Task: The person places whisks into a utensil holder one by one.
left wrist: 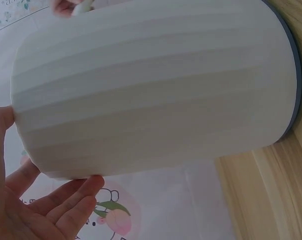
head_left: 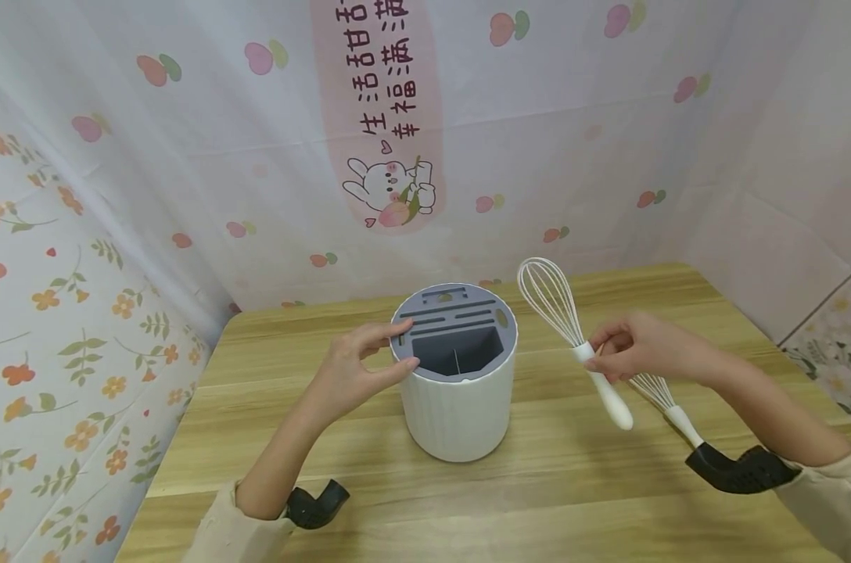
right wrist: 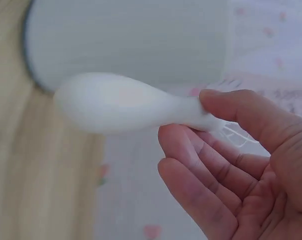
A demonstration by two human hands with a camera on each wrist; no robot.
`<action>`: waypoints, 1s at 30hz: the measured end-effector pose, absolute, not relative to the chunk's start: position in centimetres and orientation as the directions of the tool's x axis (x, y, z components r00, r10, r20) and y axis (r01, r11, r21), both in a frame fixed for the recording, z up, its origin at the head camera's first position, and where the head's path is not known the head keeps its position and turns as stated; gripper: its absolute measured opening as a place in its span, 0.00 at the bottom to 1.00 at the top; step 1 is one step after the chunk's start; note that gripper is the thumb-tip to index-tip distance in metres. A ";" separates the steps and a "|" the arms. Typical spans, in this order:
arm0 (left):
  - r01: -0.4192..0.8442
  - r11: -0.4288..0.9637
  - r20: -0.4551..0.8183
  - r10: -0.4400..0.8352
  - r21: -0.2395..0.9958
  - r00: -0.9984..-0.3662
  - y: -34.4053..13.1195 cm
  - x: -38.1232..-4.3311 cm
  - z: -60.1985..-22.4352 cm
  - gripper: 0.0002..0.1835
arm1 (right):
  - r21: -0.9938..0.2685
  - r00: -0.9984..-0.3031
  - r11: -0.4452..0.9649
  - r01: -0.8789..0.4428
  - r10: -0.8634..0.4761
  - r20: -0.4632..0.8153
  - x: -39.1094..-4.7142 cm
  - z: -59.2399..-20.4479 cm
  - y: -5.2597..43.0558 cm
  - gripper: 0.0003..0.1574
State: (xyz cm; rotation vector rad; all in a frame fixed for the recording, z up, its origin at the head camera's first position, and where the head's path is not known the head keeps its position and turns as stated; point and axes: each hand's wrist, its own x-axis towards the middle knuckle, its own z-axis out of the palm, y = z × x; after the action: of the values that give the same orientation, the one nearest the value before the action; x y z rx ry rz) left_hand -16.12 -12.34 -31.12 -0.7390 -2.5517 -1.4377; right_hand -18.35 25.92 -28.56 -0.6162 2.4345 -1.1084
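A white ribbed utensil holder with a grey slotted lid stands upright on the table. My left hand rests on the left side of its rim, thumb and fingers spread; in the left wrist view the fingertips touch the ribbed wall. To the right of the holder, my right hand pinches a white whisk near the neck between thumb and fingers. The whisk is tilted, wire loops up and handle down, held above the table. The holder's large front opening shows a thin divider inside.
A second white whisk lies on the table beneath my right hand, partly hidden by the hand and the black wrist mount. The wooden table ends at a patterned curtain behind the holder.
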 end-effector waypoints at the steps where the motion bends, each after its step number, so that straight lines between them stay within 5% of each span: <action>1: 0.467 0.426 0.332 0.355 0.775 -0.874 -12.4 -16.1 -31.1 0.26 | -0.775 -0.819 0.578 -0.254 -0.555 -0.146 -18.2 -28.0 25.5 0.17; 15: 0.455 0.446 0.323 0.341 0.771 -0.883 -11.4 -14.3 -28.6 0.24 | -0.682 -0.728 0.496 -0.537 -0.682 0.077 -17.1 -21.1 17.5 0.14; 23: 0.443 0.429 0.318 0.333 0.787 -0.888 -11.7 -14.8 -29.4 0.25 | -0.676 -0.677 0.458 -0.577 -0.731 0.083 -18.5 -19.1 12.6 0.11; 30: 0.468 0.435 0.343 0.335 0.770 -0.877 -12.6 -16.3 -31.4 0.25 | -0.524 -0.591 0.469 -0.711 -0.802 0.085 -20.7 -19.0 9.1 0.09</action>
State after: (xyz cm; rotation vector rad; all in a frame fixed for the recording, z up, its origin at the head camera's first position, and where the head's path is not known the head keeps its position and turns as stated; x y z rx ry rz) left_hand -16.29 -12.57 -31.38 -0.7156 -2.5407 -1.4309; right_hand -20.69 9.08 -18.97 -1.3219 2.5400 -0.7815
